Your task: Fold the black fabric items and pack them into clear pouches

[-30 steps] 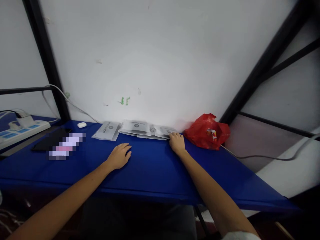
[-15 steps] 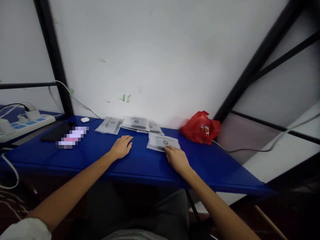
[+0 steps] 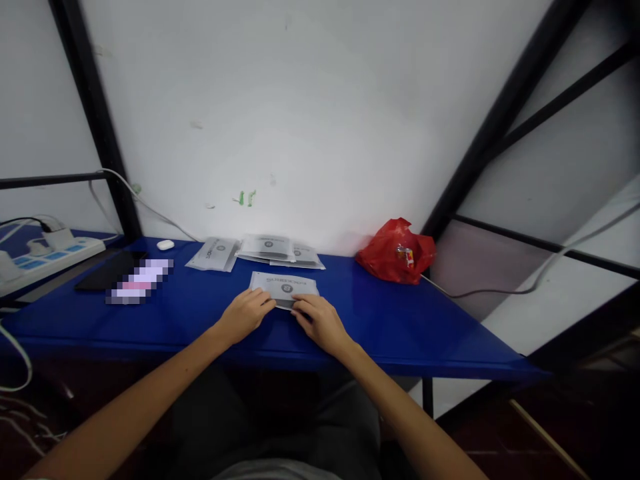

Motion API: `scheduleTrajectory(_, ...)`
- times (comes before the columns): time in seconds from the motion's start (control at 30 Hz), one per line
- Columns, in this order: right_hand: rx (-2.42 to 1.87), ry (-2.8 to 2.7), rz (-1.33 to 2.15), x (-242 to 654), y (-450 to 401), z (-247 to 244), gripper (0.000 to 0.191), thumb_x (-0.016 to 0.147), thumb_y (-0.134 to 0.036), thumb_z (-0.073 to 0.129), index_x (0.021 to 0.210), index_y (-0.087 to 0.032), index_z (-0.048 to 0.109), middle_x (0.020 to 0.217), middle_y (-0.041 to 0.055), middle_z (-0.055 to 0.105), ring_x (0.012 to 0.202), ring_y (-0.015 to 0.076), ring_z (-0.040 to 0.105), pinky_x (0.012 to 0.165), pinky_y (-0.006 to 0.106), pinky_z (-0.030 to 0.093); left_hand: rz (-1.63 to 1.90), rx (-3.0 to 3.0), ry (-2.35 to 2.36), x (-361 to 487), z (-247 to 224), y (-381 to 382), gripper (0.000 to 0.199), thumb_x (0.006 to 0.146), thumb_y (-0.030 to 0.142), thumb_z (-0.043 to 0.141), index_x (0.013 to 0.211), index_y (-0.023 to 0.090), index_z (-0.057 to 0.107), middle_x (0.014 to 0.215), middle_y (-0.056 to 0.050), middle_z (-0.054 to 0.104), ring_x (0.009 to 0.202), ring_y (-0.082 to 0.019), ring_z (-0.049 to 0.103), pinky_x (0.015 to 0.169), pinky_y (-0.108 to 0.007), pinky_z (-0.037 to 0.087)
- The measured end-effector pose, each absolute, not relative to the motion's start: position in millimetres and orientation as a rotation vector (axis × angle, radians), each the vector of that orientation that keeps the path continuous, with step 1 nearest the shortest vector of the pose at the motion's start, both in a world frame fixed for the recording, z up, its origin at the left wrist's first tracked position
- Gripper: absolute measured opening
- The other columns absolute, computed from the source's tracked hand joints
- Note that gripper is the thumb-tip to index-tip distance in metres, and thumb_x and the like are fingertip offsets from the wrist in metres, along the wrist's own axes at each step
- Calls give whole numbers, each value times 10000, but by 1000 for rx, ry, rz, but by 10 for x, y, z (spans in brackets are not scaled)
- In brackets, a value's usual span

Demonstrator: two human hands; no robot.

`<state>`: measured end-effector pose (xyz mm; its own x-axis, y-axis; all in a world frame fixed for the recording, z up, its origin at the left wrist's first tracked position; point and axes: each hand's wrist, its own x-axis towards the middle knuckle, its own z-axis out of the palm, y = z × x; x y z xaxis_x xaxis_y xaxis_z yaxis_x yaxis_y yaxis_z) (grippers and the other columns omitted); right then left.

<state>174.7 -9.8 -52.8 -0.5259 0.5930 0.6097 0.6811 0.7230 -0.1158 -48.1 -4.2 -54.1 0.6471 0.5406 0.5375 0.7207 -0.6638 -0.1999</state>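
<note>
A flat grey packet (image 3: 285, 287) with dark print lies on the blue table (image 3: 380, 320) in front of me. My left hand (image 3: 246, 313) touches its near left corner. My right hand (image 3: 320, 320) rests on its near right edge, fingers on the packet. Whether either hand pinches it or only presses on it is unclear. Further back, by the wall, lie a small pile of similar packets (image 3: 280, 249) and one separate packet (image 3: 214, 254) to its left.
A crumpled red plastic bag (image 3: 395, 251) sits at the back right. A dark phone (image 3: 107, 270) and a small white earbud case (image 3: 165, 245) lie at the left. A white power strip (image 3: 45, 252) stands further left. Black frame bars rise on both sides.
My right hand drew one packet from the pile by the wall towards me and to the left. My left hand moved onto its near corner.
</note>
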Motion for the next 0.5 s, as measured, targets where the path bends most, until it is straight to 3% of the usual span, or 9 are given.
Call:
scheduleTrajectory(0.13,-1044,-2152,-166,1884,-90,-580,192,830,-195,562,1009,-202,631,1156,99,642,1058,223,595,891,385,478,-695,-2368,-1058,-640,-527,-32,271,867,45,396,945,189,612,878,-44,644,801,-181,557,677,-307,407)
scheduleTrajectory(0.5,-899,-2094,-199,1874,-165,-564,127,870,-210,534,853,-219,659,1051,73,684,960,194,620,806,349,485,-796,-2290,-1189,-869,-589,13,257,882,76,407,906,206,628,849,-37,650,760,-169,561,665,-278,438)
